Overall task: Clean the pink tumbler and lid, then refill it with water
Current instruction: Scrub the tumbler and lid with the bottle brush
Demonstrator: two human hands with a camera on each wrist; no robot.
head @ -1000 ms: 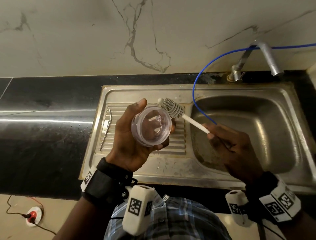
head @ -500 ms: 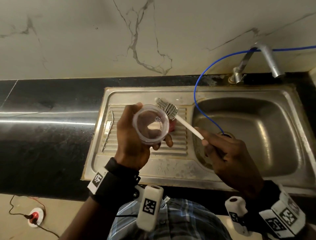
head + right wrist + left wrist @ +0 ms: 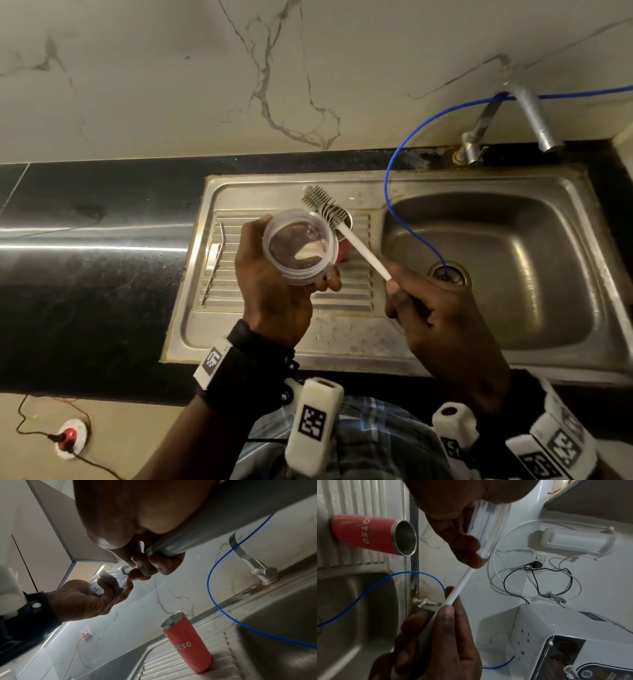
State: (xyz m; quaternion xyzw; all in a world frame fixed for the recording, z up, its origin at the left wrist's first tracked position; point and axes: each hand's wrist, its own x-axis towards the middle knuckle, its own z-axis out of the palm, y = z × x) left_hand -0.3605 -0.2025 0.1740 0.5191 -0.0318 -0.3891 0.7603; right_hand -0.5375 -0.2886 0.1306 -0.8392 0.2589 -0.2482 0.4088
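Observation:
My left hand [image 3: 274, 291] grips the clear round lid [image 3: 299, 246] above the drainboard, its open side facing me. My right hand [image 3: 400, 291] pinches the white handle of a bottle brush [image 3: 363, 251]. The grey bristle head [image 3: 322, 202] sticks out past the lid's far right rim. The pink tumbler [image 3: 344, 250] stands upright and open on the drainboard, mostly hidden behind the lid. It shows plainly as the tumbler [image 3: 187, 646] in the right wrist view and the tumbler [image 3: 368, 534] in the left wrist view, steel inside.
A bent metal straw [image 3: 214, 263] lies on the left of the steel drainboard [image 3: 342, 329]. The sink basin [image 3: 513, 274] lies to the right, a thin blue tube [image 3: 404, 192] running into its drain. The faucet [image 3: 527, 113] stands behind. Black counter [image 3: 102, 274] stretches left.
The brush head has slid farther back along the lid's right rim. My left hand has tilted the lid a little, and both hands have shifted slightly right over the drainboard.

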